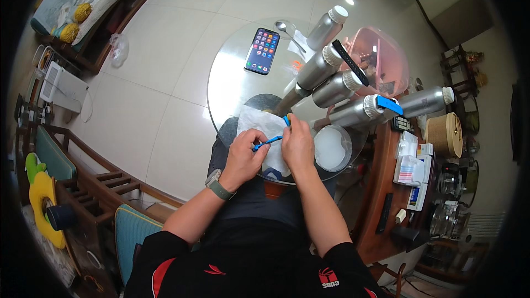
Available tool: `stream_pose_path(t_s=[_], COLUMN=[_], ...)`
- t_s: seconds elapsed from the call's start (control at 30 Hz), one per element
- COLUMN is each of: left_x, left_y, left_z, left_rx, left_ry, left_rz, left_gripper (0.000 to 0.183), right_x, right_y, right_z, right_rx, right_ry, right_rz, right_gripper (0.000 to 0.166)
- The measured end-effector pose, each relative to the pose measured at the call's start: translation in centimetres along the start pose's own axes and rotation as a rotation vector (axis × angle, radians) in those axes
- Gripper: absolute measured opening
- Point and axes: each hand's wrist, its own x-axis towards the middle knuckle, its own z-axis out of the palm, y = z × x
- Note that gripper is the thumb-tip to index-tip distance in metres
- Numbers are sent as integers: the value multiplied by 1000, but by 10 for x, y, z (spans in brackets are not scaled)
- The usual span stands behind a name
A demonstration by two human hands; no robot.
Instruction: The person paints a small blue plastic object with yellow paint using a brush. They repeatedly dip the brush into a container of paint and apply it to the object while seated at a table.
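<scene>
Over a round glass table, my left hand (245, 159) pinches one end of a thin blue strap (268, 143), which looks like rubber. My right hand (297, 145) holds the strap's other part, with a blue end (286, 121) showing at its fingertips. Beneath both hands lies a white paper towel (265, 124). A clear bowl (331, 149) with white contents stands just right of my right hand. Farther right, a blue watch strap (389, 105) rests across a metal bottle's cap, and a black watch strap (350, 63) leans over other bottle caps.
Several aluminium bottles (316, 70) stand at the table's right side, before a pink plastic basket (393, 62). A smartphone (262, 51) with its screen lit and a metal spoon (290, 35) lie at the far side. A wooden cabinet (372, 215) stands at the right.
</scene>
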Motion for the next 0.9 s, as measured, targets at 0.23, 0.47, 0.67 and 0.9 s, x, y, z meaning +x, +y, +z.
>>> stream_pose_path(t_s=[0.23,0.47,0.67,0.9], left_x=[-8,-10,-11,-22], left_y=[-1,8,25,53], left_z=[-4,-15,-20,-13], left_rx=[-562,-590,-375,-284], left_ry=[-33,-114,-36,-100], left_rz=[-267,-372,-265,-194], left_gripper=[21,23,27,20], right_x=[18,21,-13,-79], right_y=[5,3,-21,-32], right_z=[13,14,-35,-75], right_rx=[-134,-68,497,928], right_ry=[-21,64,-78,-130], right_rz=[26,66,156,167], right_gripper=[30,21,15,22])
